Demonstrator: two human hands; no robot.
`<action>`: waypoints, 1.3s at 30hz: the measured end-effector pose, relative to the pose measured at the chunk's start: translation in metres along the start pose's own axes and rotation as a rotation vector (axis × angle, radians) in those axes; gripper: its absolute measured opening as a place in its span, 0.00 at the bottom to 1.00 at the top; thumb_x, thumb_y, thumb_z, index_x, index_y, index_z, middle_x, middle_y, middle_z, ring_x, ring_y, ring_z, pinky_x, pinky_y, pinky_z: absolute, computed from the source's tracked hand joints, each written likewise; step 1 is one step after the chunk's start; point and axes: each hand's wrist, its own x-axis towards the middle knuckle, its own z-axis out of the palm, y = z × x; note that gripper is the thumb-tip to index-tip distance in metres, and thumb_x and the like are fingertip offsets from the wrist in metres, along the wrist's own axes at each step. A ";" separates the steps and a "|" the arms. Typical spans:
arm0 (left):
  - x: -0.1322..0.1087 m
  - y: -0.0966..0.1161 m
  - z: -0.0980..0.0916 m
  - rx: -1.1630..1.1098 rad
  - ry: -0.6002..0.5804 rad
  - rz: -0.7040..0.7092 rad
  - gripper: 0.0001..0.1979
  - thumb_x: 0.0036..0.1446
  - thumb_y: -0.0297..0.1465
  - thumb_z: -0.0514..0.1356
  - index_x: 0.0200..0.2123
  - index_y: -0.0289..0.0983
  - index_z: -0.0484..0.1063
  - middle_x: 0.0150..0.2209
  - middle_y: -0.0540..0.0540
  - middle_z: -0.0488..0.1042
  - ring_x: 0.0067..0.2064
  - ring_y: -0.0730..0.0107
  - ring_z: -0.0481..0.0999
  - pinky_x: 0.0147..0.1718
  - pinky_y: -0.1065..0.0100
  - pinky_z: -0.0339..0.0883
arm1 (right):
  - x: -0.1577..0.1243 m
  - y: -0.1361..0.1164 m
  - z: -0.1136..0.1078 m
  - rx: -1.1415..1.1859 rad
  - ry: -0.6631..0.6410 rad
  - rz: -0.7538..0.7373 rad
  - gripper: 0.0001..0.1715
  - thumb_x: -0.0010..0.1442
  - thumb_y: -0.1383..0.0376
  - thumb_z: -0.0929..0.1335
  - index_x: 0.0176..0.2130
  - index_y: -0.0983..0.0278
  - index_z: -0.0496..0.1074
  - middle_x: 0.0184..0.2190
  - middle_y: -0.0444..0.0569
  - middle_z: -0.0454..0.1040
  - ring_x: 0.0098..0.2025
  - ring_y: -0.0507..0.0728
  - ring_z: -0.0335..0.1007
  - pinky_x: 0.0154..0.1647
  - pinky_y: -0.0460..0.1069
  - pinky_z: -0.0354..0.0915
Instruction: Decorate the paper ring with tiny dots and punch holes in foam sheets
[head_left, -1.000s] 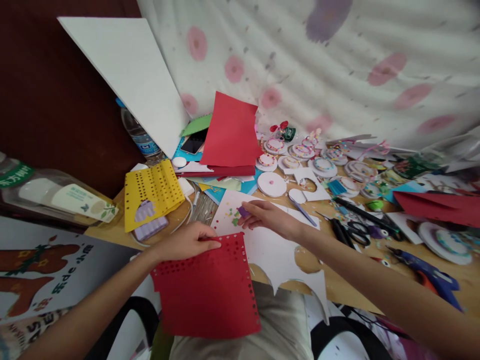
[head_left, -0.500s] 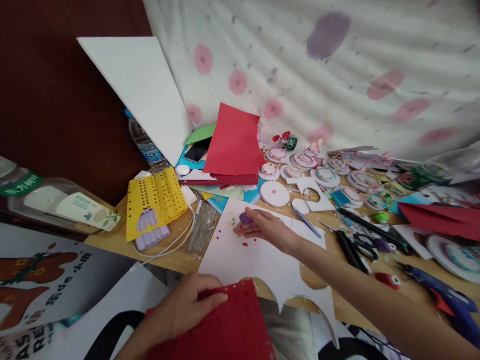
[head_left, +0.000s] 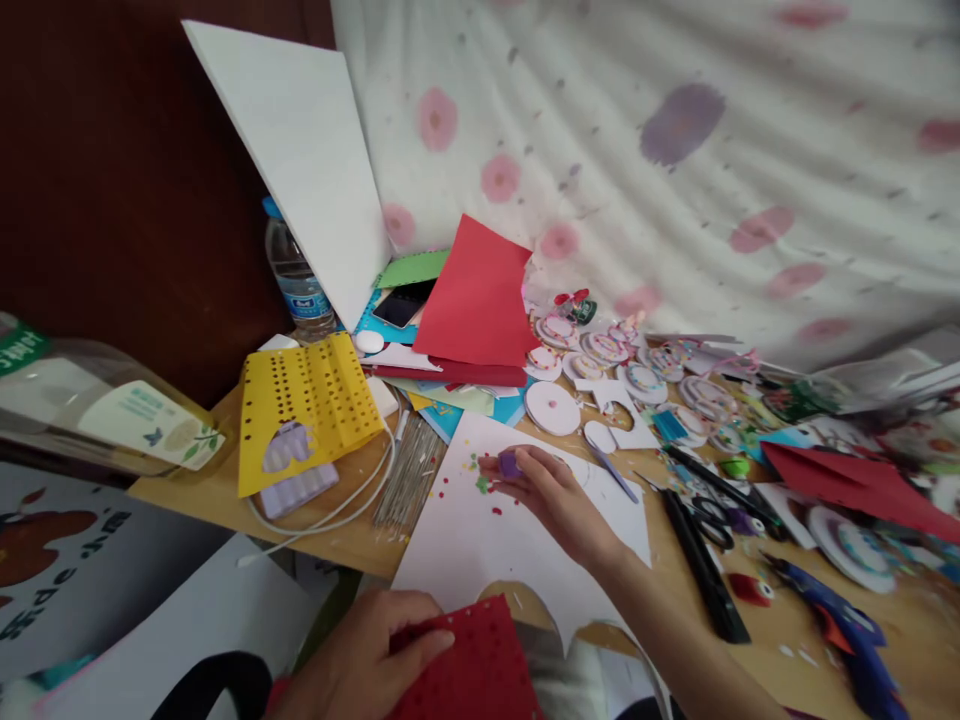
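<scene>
My left hand (head_left: pixel 382 645), low in the view, pinches a sheet of red paper (head_left: pixel 480 665) with rows of small punched holes, thumb on top. In my right hand (head_left: pixel 551 490) is a small purple craft punch (head_left: pixel 510 464), gripped between thumb and fingers, partly hidden by them. That hand is over a white sheet (head_left: pixel 457 535) with rounded cut-outs along its near edge. Small red, green and yellow paper bits (head_left: pixel 482 484) lie scattered on the sheet beside the punch.
Left stand a punched yellow card (head_left: pixel 307 410), a white cable (head_left: pixel 386 470) and a large bottle (head_left: pixel 127 400). Red paper (head_left: pixel 480 300) leans at the back. On the right are white discs (head_left: pixel 553 407), scissors (head_left: pixel 711 520), a black tool (head_left: pixel 701 565) and a blue glue gun (head_left: pixel 832 615).
The camera view has shifted. My right hand still holds the purple punch over the white sheet, its fingers slightly turned. The red paper in my left hand sits a little lower in view.
</scene>
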 end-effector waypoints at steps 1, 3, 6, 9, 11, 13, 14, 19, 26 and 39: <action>-0.001 -0.001 -0.002 -0.011 -0.002 0.004 0.17 0.58 0.41 0.53 0.24 0.37 0.69 0.25 0.51 0.69 0.32 0.66 0.67 0.32 0.69 0.56 | -0.001 0.001 0.001 0.035 0.010 -0.004 0.21 0.56 0.48 0.70 0.37 0.62 0.71 0.42 0.53 0.78 0.51 0.60 0.73 0.56 0.57 0.63; -0.003 -0.005 -0.005 -0.039 -0.003 0.014 0.17 0.58 0.41 0.53 0.23 0.37 0.66 0.25 0.51 0.68 0.32 0.66 0.67 0.32 0.69 0.56 | -0.001 0.002 0.003 0.085 0.017 0.007 0.20 0.57 0.47 0.69 0.37 0.61 0.71 0.42 0.54 0.79 0.54 0.61 0.71 0.60 0.58 0.59; -0.006 -0.009 -0.012 -0.056 0.021 0.014 0.17 0.58 0.41 0.53 0.22 0.37 0.63 0.25 0.51 0.67 0.32 0.66 0.67 0.32 0.69 0.57 | -0.001 0.002 0.006 0.102 0.015 0.054 0.24 0.56 0.44 0.67 0.37 0.62 0.71 0.43 0.57 0.78 0.56 0.63 0.69 0.61 0.58 0.57; -0.009 -0.013 -0.021 -0.063 0.068 0.017 0.18 0.58 0.42 0.53 0.21 0.37 0.63 0.25 0.50 0.68 0.32 0.66 0.67 0.32 0.69 0.58 | -0.006 -0.002 0.009 0.138 0.038 0.046 0.21 0.57 0.47 0.67 0.38 0.61 0.71 0.44 0.56 0.76 0.52 0.63 0.71 0.57 0.58 0.60; -0.011 -0.013 -0.027 -0.079 0.086 0.013 0.18 0.58 0.43 0.53 0.22 0.37 0.64 0.25 0.50 0.70 0.32 0.65 0.68 0.31 0.69 0.58 | -0.014 -0.007 0.011 0.188 0.066 -0.008 0.13 0.57 0.54 0.68 0.38 0.59 0.70 0.39 0.51 0.75 0.42 0.60 0.73 0.47 0.54 0.66; -0.013 -0.008 -0.032 -0.088 0.095 0.020 0.19 0.59 0.43 0.52 0.23 0.37 0.66 0.26 0.49 0.71 0.32 0.65 0.69 0.31 0.69 0.59 | -0.025 -0.010 0.014 0.185 0.048 -0.042 0.09 0.55 0.59 0.68 0.36 0.59 0.70 0.30 0.46 0.71 0.29 0.54 0.67 0.33 0.49 0.63; -0.013 -0.005 -0.034 -0.085 0.100 0.028 0.18 0.60 0.42 0.52 0.23 0.37 0.66 0.26 0.49 0.72 0.32 0.66 0.69 0.31 0.70 0.59 | -0.033 -0.011 0.016 0.131 0.016 -0.047 0.09 0.55 0.58 0.67 0.36 0.60 0.70 0.26 0.44 0.68 0.25 0.52 0.62 0.28 0.47 0.60; -0.007 0.020 -0.037 -0.022 0.070 0.096 0.17 0.62 0.39 0.52 0.27 0.35 0.72 0.28 0.49 0.75 0.33 0.67 0.71 0.32 0.71 0.60 | -0.075 -0.005 0.024 -0.523 -0.081 -0.009 0.15 0.54 0.53 0.70 0.35 0.62 0.74 0.24 0.42 0.66 0.27 0.51 0.58 0.30 0.46 0.58; 0.009 0.056 -0.056 0.031 0.021 0.119 0.11 0.56 0.38 0.60 0.29 0.37 0.76 0.29 0.50 0.77 0.35 0.67 0.73 0.34 0.72 0.63 | -0.117 -0.013 -0.012 -0.388 0.466 -0.164 0.19 0.47 0.50 0.75 0.31 0.62 0.75 0.31 0.46 0.73 0.33 0.55 0.66 0.34 0.47 0.63; 0.048 0.133 -0.031 0.034 -0.016 0.171 0.09 0.53 0.37 0.62 0.33 0.39 0.78 0.29 0.50 0.78 0.34 0.67 0.75 0.33 0.73 0.67 | -0.165 -0.014 -0.103 0.196 0.704 -0.061 0.20 0.42 0.51 0.77 0.31 0.60 0.74 0.26 0.45 0.72 0.27 0.56 0.69 0.25 0.46 0.66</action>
